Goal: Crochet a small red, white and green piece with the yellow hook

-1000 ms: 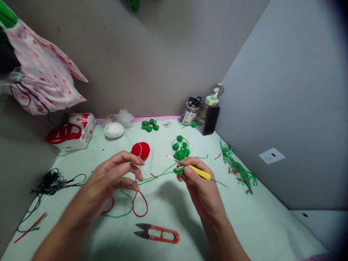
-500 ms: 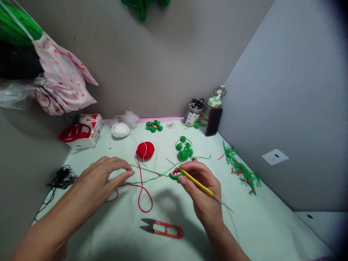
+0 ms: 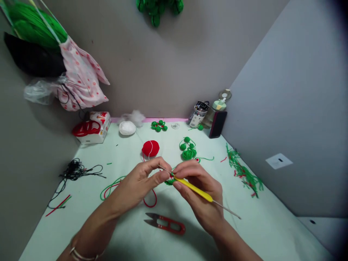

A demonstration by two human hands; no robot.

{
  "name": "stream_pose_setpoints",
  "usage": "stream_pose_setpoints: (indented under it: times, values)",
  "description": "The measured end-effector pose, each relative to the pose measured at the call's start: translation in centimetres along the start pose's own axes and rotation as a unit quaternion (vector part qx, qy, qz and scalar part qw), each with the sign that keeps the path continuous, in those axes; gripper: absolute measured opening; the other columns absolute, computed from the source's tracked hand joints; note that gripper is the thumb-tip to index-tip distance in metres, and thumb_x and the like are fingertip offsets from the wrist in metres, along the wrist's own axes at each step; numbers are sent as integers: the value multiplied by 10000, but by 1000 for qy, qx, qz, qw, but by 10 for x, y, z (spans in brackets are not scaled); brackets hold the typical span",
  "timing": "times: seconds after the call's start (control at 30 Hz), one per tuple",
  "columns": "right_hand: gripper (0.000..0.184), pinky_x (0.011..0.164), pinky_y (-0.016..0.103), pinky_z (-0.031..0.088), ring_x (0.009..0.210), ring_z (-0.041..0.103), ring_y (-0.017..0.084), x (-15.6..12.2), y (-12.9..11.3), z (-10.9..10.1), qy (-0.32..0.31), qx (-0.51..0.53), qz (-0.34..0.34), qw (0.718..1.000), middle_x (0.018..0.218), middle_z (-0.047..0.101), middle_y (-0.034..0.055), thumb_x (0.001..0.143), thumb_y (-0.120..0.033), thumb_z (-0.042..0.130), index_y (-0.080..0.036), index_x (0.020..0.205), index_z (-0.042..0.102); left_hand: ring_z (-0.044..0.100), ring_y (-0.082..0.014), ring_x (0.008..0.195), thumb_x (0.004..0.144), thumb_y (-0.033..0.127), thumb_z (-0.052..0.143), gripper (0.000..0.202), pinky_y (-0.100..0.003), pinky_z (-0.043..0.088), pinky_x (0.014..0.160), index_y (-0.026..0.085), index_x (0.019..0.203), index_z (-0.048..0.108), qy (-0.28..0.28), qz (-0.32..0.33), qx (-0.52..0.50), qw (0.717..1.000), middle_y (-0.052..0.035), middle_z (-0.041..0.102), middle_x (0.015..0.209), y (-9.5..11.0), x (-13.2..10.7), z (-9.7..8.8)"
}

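Note:
My right hand is closed around a crochet hook with a yellow grip and a metal shaft at each end. The hook's front tip reaches over to my left hand, whose thumb and forefinger pinch a small crochet piece in green, red and white. Fingers of both hands hide much of the piece. A loop of red yarn hangs below my left hand, and green and red strands lie beside its wrist. Just beyond the hands sits a red yarn ball.
Orange-handled thread snips lie in front of the hands. Green yarn balls, a white ball and green rings are farther back. Black yarn lies left, yarn scraps right. A phone leans near a pen cup.
My left hand has moved right from the loose strands to the crochet piece, and its fingers have closed on it. The right hand still holds the hook. The view has shifted slightly left.

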State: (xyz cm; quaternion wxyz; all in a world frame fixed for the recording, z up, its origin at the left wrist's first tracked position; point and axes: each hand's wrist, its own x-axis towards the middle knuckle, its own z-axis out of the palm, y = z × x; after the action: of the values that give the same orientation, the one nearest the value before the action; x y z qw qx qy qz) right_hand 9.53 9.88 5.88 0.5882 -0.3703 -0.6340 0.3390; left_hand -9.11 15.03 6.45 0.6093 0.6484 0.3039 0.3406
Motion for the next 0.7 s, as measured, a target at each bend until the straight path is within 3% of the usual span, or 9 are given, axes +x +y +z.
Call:
stream_pose_setpoints:
  times: [0.1, 0.2, 0.27, 0.33, 0.4, 0.43, 0.5, 0.6, 0.7]
  values:
    - [143, 782, 296, 553, 932, 657, 171, 3, -2, -2, -26, -29, 0, 999, 959, 694, 20, 927, -153, 759, -277, 999, 750, 530, -182, 814, 1004, 442, 619, 303, -306, 429, 787, 231, 788, 643, -3, 3, -74, 997, 14, 572, 825, -5, 3, 7]
    - [135, 778, 302, 551, 902, 656, 169, 5, 2, -5, -34, -6, 39, 999, 998, 681, 13, 938, -270, 771, -295, 1064, 731, 563, -191, 834, 982, 404, 670, 300, -310, 454, 807, 227, 739, 667, 3, 12, -100, 995, -1, 606, 818, -3, 1, 3]
    - [196, 786, 316, 555, 863, 654, 169, 1, 8, -7, -50, 3, 67, 997, 1010, 665, 13, 944, -379, 758, -285, 1103, 691, 625, -206, 930, 959, 386, 716, 270, -321, 476, 906, 232, 738, 697, 65, 28, -115, 991, -13, 675, 865, 0, -2, -5]
    - [244, 789, 327, 548, 851, 645, 180, -7, 18, -10, -118, -58, 92, 987, 979, 658, 20, 948, -448, 735, -250, 1067, 655, 676, -214, 996, 943, 402, 744, 257, -342, 483, 1007, 238, 750, 704, 142, 34, -162, 976, -10, 729, 886, 3, -3, -15]
    - [285, 744, 322, 523, 839, 636, 192, -22, 31, -13, -246, -200, 96, 944, 966, 667, 37, 948, -464, 729, -218, 1058, 635, 717, -203, 971, 927, 417, 768, 276, -362, 506, 1054, 237, 736, 681, 196, 37, -227, 953, 10, 739, 825, 4, -3, -24]
    - [344, 707, 325, 505, 825, 631, 203, -31, 38, -13, -315, -277, 80, 904, 985, 674, 53, 923, -481, 755, -204, 1088, 633, 728, -189, 938, 915, 404, 786, 279, -361, 523, 1060, 235, 725, 669, 217, 44, -257, 941, 25, 733, 794, 4, -3, -27]
    - [394, 646, 331, 469, 791, 615, 223, -51, 52, -13, -392, -393, 32, 831, 961, 680, 66, 856, -501, 818, -185, 1005, 635, 737, -152, 881, 894, 362, 818, 262, -334, 552, 1057, 232, 721, 670, 257, 70, -297, 917, 52, 718, 758, 4, -2, -32]
    - [33, 648, 335, 444, 784, 601, 221, -77, 67, -8, -397, -470, -72, 785, 907, 666, 51, 997, -191, 651, -181, 999, 619, 749, -128, 849, 899, 345, 819, 208, -302, 581, 1034, 234, 764, 707, 286, 93, -326, 896, 58, 741, 782, 3, -2, -37]
    - [170, 630, 349, 436, 746, 591, 234, -88, 76, -4, -379, -489, -125, 775, 862, 652, 62, 967, -9, 531, -162, 986, 604, 761, -131, 845, 938, 332, 777, 181, -300, 587, 1035, 236, 792, 726, 287, 99, -332, 893, 45, 760, 797, 6, -6, -38]
